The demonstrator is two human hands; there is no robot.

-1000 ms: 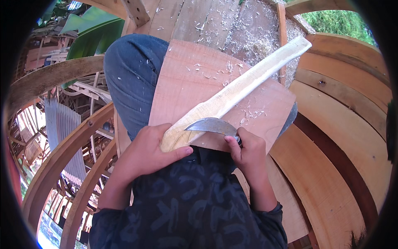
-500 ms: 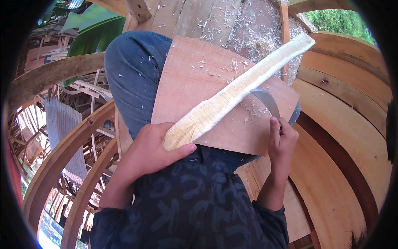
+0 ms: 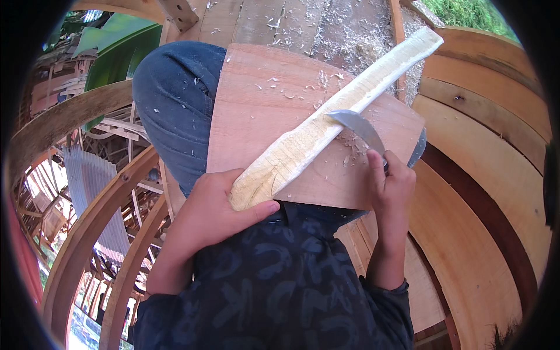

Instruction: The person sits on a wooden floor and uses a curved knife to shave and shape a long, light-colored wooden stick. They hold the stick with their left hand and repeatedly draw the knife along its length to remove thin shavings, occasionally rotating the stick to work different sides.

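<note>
A long pale strip of wood (image 3: 315,131) lies slantwise over a flat reddish board (image 3: 265,96) on my lap, its far end sticking out past the board to the upper right. My left hand (image 3: 219,210) is closed round the near end of the strip, thumb on one side. In my right hand (image 3: 392,181) is a knife with a curved blade (image 3: 359,127), fingers wrapped round its handle, which is mostly hidden. The blade's tip rests against the middle of the strip, over its right edge. Small shavings lie on the board.
Wood shavings (image 3: 361,46) cover the plank floor (image 3: 291,26) ahead. Curved wooden ribs (image 3: 87,233) stand on my left, with corrugated sheet (image 3: 96,192) and scrap timber beyond. Curved planks (image 3: 466,245) wall the right side. A large green leaf (image 3: 119,49) hangs at the upper left.
The curved blade has moved left and a little nearer along the strip, onto its face. My right hand has shifted slightly up and left. My left hand keeps its hold.
</note>
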